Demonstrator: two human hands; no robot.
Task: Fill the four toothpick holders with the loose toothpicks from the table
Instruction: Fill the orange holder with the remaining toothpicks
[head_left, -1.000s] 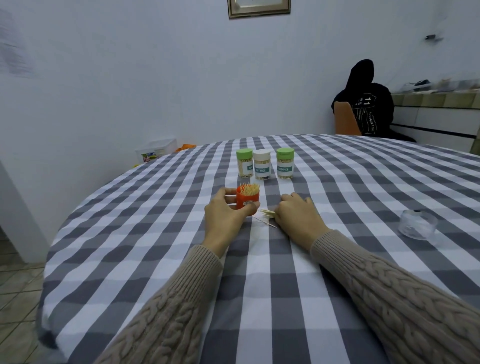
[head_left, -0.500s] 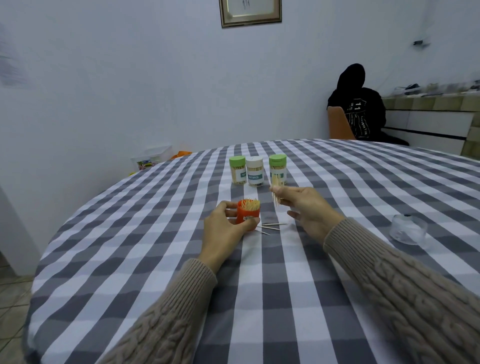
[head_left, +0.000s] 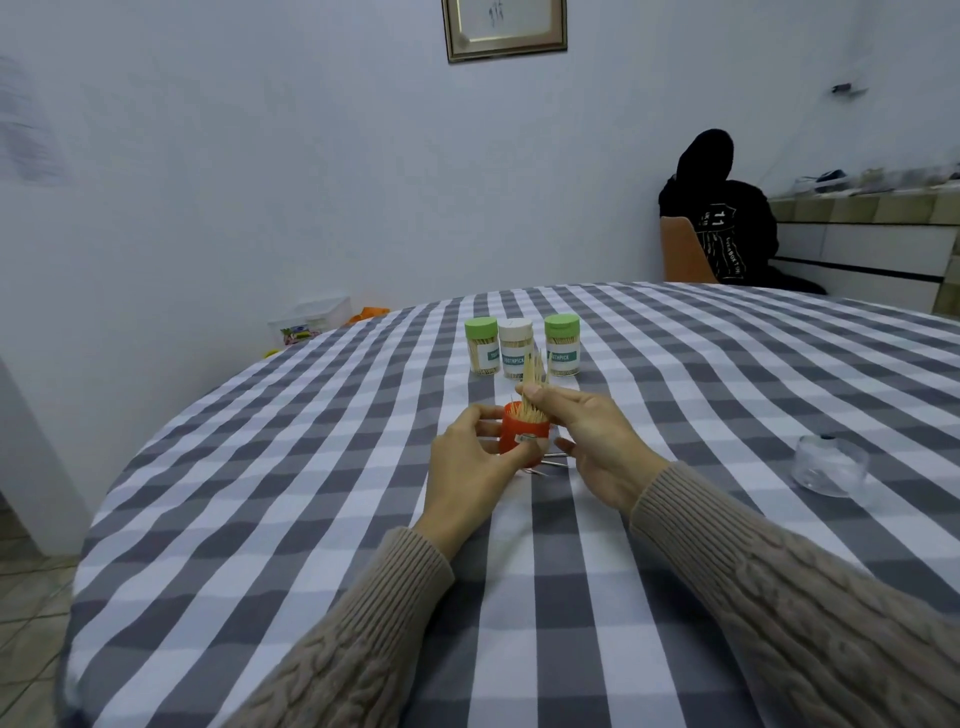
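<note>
An open orange toothpick holder (head_left: 524, 440), packed with toothpicks, stands on the checked tablecloth (head_left: 311, 493). My left hand (head_left: 470, 470) grips it from the left. My right hand (head_left: 589, 439) pinches a small bundle of toothpicks (head_left: 535, 371) upright, its lower ends just over the holder's mouth. A few loose toothpicks (head_left: 550, 460) lie on the cloth between my hands. Behind stand three closed, filled holders: a green-capped one (head_left: 482, 346), a white-capped one (head_left: 515, 348) and another green-capped one (head_left: 562, 345).
A clear plastic lid (head_left: 829, 465) lies on the cloth at the right. A person in black (head_left: 719, 228) sits on a chair beyond the table's far edge. A plastic box (head_left: 311, 322) sits by the wall at the left.
My right hand picked up a bundle of toothpicks from the cloth, lifted it, then brought it left over the orange holder. My left hand stayed on the holder.
</note>
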